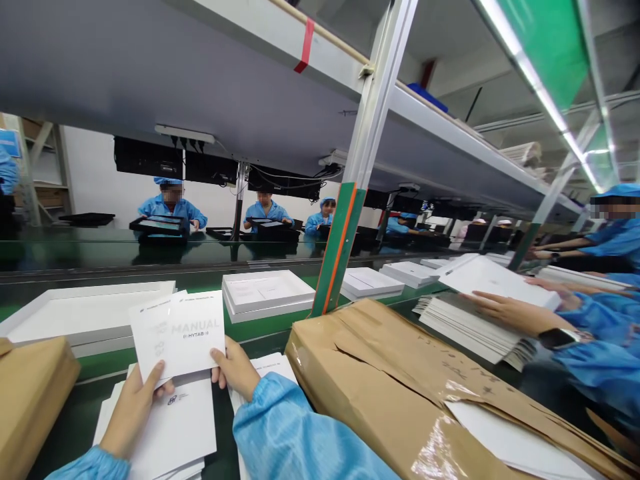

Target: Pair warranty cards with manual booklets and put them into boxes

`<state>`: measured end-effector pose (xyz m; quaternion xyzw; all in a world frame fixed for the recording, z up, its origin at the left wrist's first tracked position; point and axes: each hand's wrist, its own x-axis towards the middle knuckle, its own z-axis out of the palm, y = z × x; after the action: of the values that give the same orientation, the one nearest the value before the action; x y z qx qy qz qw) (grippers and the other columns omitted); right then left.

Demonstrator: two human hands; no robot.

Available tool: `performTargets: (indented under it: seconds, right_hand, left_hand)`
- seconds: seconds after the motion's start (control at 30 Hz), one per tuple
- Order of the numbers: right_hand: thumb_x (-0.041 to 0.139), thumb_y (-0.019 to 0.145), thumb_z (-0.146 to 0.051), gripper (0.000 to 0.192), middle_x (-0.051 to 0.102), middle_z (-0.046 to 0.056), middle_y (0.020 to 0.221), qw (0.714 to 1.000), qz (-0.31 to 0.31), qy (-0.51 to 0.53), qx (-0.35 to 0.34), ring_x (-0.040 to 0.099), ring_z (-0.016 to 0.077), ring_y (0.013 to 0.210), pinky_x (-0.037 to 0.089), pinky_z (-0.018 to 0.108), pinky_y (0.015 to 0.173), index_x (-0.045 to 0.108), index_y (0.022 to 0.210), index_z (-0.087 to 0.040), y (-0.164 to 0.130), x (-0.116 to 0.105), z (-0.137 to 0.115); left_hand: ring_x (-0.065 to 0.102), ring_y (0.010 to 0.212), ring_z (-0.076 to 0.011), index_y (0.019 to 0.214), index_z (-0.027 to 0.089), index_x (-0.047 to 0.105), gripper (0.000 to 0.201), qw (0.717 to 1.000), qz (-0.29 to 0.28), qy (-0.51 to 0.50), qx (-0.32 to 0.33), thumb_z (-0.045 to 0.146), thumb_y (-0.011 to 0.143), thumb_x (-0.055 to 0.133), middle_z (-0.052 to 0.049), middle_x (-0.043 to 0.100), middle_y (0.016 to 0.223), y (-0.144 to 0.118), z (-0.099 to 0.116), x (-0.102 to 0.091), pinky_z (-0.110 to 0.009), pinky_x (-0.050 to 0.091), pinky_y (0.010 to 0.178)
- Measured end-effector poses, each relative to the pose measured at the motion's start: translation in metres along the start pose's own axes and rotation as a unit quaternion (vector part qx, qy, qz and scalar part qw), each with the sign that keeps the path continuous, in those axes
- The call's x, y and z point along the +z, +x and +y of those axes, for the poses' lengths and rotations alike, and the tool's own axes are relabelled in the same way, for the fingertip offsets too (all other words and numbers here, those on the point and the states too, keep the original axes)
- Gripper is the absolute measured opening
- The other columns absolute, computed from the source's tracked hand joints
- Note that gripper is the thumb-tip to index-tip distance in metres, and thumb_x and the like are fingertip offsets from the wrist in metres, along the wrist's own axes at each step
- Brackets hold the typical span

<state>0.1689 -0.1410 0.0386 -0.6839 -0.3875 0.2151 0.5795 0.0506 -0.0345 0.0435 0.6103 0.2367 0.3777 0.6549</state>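
Observation:
Two white printed manuals overlap in front of me, the front manual (197, 340) reading "MANUAL" and "HYTAB". My left hand (137, 400) pinches their lower left part, thumb on top. With thumb and fingers, my right hand (237, 367) grips the right edge of the front manual. Below them lies a stack of white booklets (187, 427), partly covered by my left hand and the manuals. Another pile of white printed sheets (274, 365) shows behind my right sleeve.
A torn brown paper package (390, 373) lies at my right, another brown package (37, 400) at my left. White boxes (267, 293) sit along the green conveyor. A metal post (345, 233) rises ahead. At right, a co-worker's hands hold a white box (500, 283).

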Motion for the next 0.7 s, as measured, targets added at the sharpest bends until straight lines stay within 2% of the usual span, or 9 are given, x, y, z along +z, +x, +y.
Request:
performTargets:
  seconds: [0.1, 0.47, 0.7]
  right_hand:
    - [0.035, 0.074, -0.030, 0.023, 0.043, -0.008, 0.039, 1.000, -0.001, 0.006, 0.003, 0.035, 0.0037, 0.027, 0.023, 0.013, 0.030, 0.041, 0.090, -0.015, 0.002, 0.000, 0.001]
    - [0.034, 0.073, -0.036, 0.028, 0.045, -0.008, 0.040, 1.000, -0.002, 0.013, 0.009, 0.037, 0.0042, 0.029, 0.023, 0.014, 0.030, 0.040, 0.089, -0.014, 0.005, 0.000, 0.007]
    - [0.034, 0.072, -0.032, 0.027, 0.045, -0.008, 0.040, 1.000, -0.005, 0.011, 0.014, 0.038, 0.0044, 0.029, 0.023, 0.015, 0.031, 0.040, 0.091, -0.014, 0.006, 0.001, 0.006]
  left_hand:
    - [0.039, 0.037, -0.0095, 0.064, 0.014, 0.051, 0.035, 0.999, -0.034, -0.001, -0.002, 0.046, 0.050, 0.058, 0.003, 0.047, 0.041, 0.003, -0.006, -0.003, -0.025, 0.038, 0.040]
    - [0.040, 0.043, -0.0103, 0.071, 0.016, 0.047, 0.029, 0.996, -0.087, 0.030, 0.015, 0.044, 0.063, 0.048, 0.003, 0.048, 0.044, 0.009, -0.018, -0.011, -0.023, 0.034, 0.048]
    - [0.039, 0.044, -0.0111, 0.071, 0.017, 0.044, 0.026, 0.995, -0.094, 0.040, 0.020, 0.043, 0.067, 0.044, 0.003, 0.048, 0.044, 0.010, -0.020, -0.012, -0.023, 0.033, 0.049]
